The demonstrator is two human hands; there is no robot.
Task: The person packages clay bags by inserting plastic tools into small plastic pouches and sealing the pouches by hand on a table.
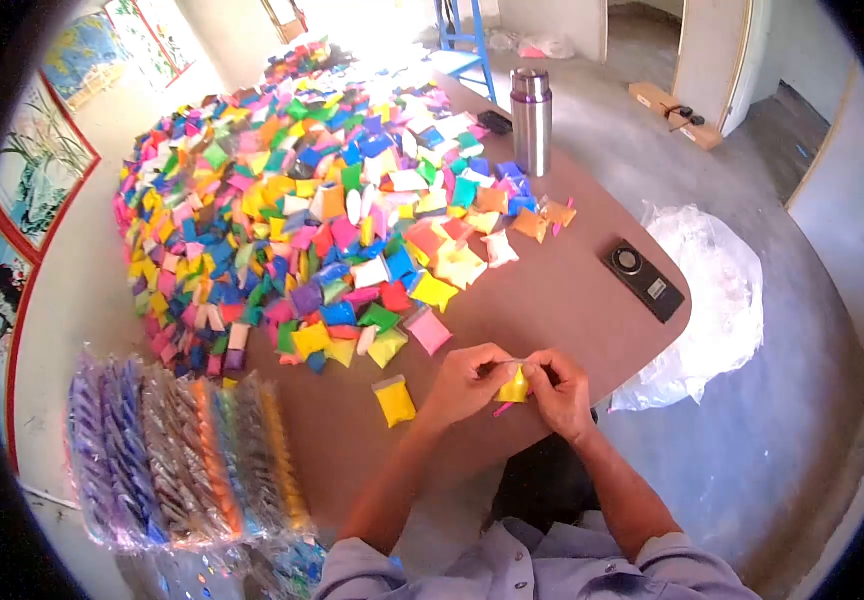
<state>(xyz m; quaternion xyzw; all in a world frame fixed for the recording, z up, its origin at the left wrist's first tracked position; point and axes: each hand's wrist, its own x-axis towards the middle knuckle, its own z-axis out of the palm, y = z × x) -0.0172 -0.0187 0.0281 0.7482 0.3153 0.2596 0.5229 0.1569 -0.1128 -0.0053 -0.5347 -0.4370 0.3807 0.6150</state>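
Near the table's front edge, my left hand [467,385] and my right hand [560,393] are closed, pinching the top edge of a small clear plastic packet with yellow filling [515,386]. The packet hangs upright between my fingertips. A thin pink piece [500,410] shows just below it; I cannot make out what it is. To the left of my left hand lies another yellow packet [394,401], flat on the brown table [567,300]. A pink packet [428,331] lies a little farther off, at the edge of the pile.
A large heap of colourful packets [282,210] covers the table's far and left parts. A steel flask [532,125] and a black device with a round dial [644,278] stand to the right. Bundled wrapped twisted sticks [182,455] sit front left. Clear plastic sheeting [717,290] lies beyond the right edge.
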